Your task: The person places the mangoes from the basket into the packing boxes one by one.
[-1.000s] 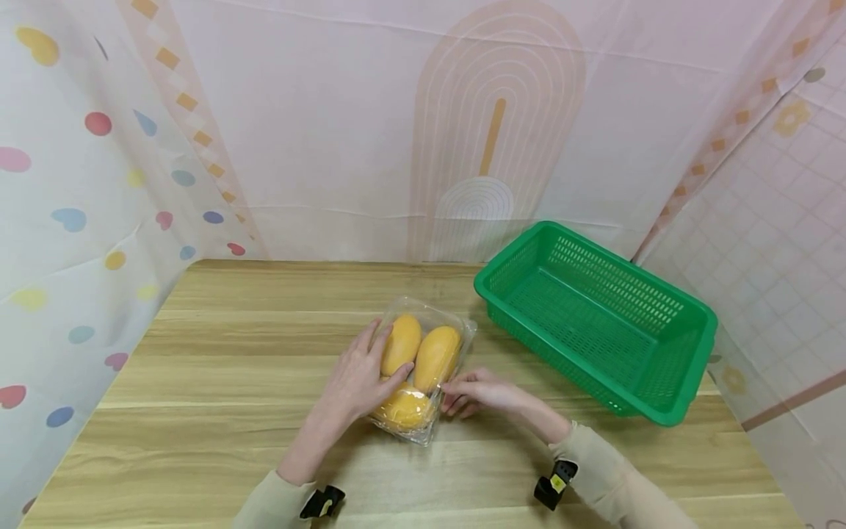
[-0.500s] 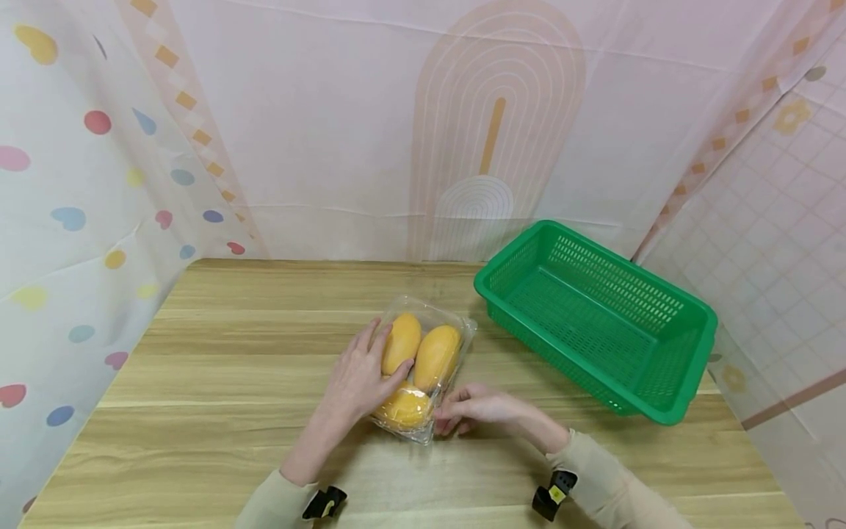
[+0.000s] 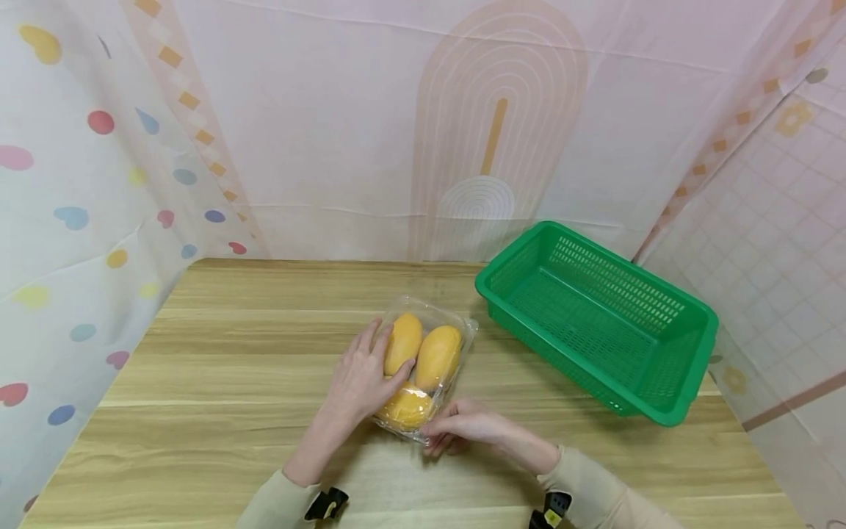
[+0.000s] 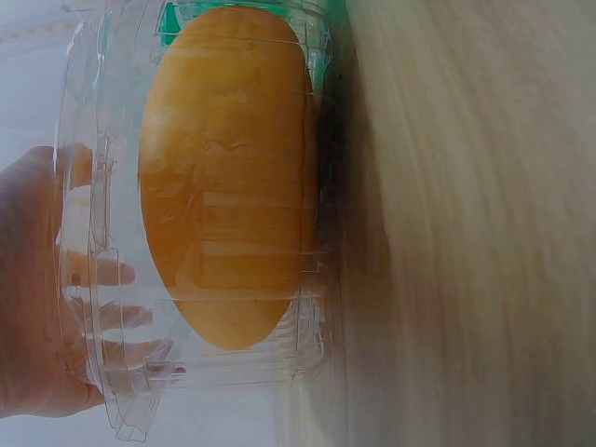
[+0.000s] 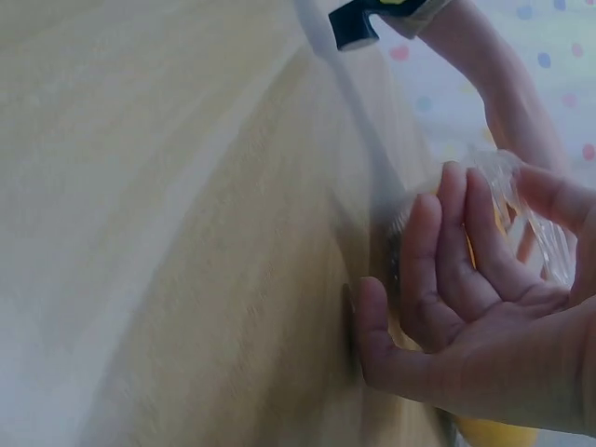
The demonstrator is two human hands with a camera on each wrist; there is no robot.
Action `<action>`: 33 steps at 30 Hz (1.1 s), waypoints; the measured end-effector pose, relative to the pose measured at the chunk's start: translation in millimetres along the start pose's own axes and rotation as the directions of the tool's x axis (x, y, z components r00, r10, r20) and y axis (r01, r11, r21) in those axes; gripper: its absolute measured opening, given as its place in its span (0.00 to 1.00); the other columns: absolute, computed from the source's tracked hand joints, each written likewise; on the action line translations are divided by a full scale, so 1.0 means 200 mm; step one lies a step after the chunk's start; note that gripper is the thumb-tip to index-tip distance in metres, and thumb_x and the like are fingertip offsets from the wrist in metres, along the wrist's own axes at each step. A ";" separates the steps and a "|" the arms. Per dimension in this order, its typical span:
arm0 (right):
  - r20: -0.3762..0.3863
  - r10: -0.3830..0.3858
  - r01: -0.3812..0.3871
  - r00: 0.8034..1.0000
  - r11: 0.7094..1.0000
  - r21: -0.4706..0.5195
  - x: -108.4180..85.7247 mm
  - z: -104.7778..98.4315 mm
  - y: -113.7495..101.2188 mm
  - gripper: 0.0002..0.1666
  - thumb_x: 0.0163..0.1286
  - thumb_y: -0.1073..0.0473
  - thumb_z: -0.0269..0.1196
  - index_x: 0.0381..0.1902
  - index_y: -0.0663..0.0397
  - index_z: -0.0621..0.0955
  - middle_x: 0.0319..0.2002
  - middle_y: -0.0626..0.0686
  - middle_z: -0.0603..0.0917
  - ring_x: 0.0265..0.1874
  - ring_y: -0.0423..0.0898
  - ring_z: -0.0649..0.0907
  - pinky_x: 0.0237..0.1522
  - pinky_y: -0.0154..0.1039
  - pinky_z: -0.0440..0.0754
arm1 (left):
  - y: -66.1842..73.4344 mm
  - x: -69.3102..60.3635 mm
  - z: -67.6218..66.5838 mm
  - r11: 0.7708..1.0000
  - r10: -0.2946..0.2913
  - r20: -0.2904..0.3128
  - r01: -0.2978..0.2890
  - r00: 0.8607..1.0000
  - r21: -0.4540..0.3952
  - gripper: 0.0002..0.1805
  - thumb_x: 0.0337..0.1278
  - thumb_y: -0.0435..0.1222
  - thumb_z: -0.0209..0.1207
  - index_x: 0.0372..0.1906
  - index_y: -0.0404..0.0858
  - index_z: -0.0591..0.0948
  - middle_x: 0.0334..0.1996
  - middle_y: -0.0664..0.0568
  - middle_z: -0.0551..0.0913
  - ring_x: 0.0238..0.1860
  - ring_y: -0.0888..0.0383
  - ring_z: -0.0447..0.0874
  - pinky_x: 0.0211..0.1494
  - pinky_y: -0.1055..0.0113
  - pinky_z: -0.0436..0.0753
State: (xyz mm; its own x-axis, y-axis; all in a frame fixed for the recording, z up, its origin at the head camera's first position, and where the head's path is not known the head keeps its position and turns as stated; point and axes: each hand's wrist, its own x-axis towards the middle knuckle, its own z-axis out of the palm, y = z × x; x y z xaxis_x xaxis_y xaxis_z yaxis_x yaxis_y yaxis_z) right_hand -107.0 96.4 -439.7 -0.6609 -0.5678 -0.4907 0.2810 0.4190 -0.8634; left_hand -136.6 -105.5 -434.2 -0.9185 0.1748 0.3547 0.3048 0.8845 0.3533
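A clear plastic fruit box (image 3: 429, 312) with three yellow mangoes (image 3: 438, 358) lies on the wooden table, slightly turned. My left hand (image 3: 360, 375) rests over its left side, fingers spread and the thumb across the top. Through the clear wall, the left wrist view shows one mango (image 4: 228, 177) up close and the left hand (image 4: 37, 289) above it. At the box's near right corner, my right hand (image 3: 459, 426) pinches the plastic edge between thumb and forefinger. In the right wrist view the right hand (image 5: 503, 307) has its other fingers loosely bent beside the plastic corner (image 5: 498, 163).
A green perforated basket (image 3: 595, 323) stands at the right rear of the table (image 3: 231, 367), with nothing in it. Patterned cloth (image 3: 317, 132) hangs behind and at both sides. A black strap (image 3: 327, 505) sits on each wrist.
My right hand has slid along the box's right edge toward me, down to the near corner. The left hand and the box stay nearly where they were.
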 end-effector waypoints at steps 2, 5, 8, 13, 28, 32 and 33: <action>0.003 0.003 -0.003 1.000 0.998 0.056 0.00 0.02 0.01 0.21 0.64 0.54 0.60 0.39 0.72 0.82 0.32 0.58 0.89 0.25 0.37 0.84 0.28 0.27 0.78 | 0.00 0.00 0.00 1.000 0.001 -0.004 -0.001 1.000 0.000 0.38 0.53 0.54 0.59 0.64 0.34 0.70 0.65 0.35 0.68 0.59 0.35 0.74 0.52 0.43 0.81; -0.004 0.008 -0.008 1.000 0.993 0.118 0.01 0.04 0.02 0.22 0.63 0.55 0.60 0.40 0.73 0.81 0.30 0.54 0.89 0.24 0.36 0.84 0.28 0.28 0.78 | 0.00 0.00 0.00 1.000 -0.001 -0.005 0.001 1.000 0.001 0.38 0.53 0.54 0.60 0.64 0.33 0.70 0.65 0.35 0.68 0.59 0.36 0.74 0.52 0.43 0.81; -0.016 0.008 -0.006 1.000 0.987 0.159 0.01 0.05 0.02 0.20 0.62 0.57 0.60 0.40 0.73 0.82 0.28 0.50 0.89 0.24 0.36 0.83 0.28 0.28 0.78 | 0.00 0.00 0.00 1.000 -0.001 -0.001 0.001 1.000 0.004 0.39 0.53 0.54 0.60 0.64 0.33 0.69 0.66 0.35 0.68 0.59 0.35 0.73 0.52 0.43 0.81; -0.034 0.001 0.007 0.999 0.971 0.238 0.01 0.06 0.02 0.15 0.60 0.60 0.60 0.36 0.71 0.83 0.22 0.43 0.86 0.22 0.34 0.82 0.28 0.27 0.77 | 0.00 0.00 0.00 1.000 0.000 0.002 0.000 1.000 0.008 0.39 0.53 0.54 0.60 0.65 0.34 0.69 0.66 0.35 0.67 0.59 0.36 0.73 0.51 0.43 0.81; -0.025 -0.082 0.085 0.996 0.941 0.328 0.04 0.04 0.04 0.13 0.59 0.68 0.59 0.36 0.77 0.81 0.18 0.41 0.84 0.21 0.34 0.82 0.29 0.25 0.78 | 0.00 0.00 0.01 1.000 -0.004 0.004 0.004 1.000 0.030 0.39 0.54 0.55 0.59 0.65 0.33 0.69 0.65 0.34 0.68 0.58 0.36 0.74 0.50 0.43 0.81; 0.010 -0.096 0.090 0.995 0.958 0.274 0.03 0.02 0.03 0.21 0.62 0.66 0.59 0.42 0.87 0.74 0.21 0.42 0.85 0.22 0.33 0.82 0.31 0.25 0.80 | 0.01 0.00 0.01 1.000 -0.009 0.009 0.008 1.000 0.025 0.39 0.54 0.55 0.59 0.65 0.33 0.68 0.65 0.34 0.67 0.58 0.36 0.74 0.50 0.43 0.82; 0.018 -0.097 0.089 0.995 0.964 0.251 0.03 0.02 0.03 0.21 0.62 0.66 0.59 0.42 0.87 0.74 0.22 0.44 0.86 0.22 0.33 0.81 0.31 0.25 0.80 | 0.01 0.00 0.01 1.000 -0.010 0.009 0.010 1.000 0.024 0.39 0.54 0.55 0.59 0.65 0.33 0.68 0.65 0.34 0.67 0.58 0.36 0.74 0.50 0.43 0.82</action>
State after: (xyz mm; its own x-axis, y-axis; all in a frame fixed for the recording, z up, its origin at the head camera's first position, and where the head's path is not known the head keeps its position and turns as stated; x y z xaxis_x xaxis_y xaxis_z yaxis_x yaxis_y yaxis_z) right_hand -106.0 93.4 -448.8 -0.6724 -0.6185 -0.4067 0.3864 0.1753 -0.9055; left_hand -136.6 -103.9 -435.0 -0.9237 0.1697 0.3434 0.2895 0.8964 0.3358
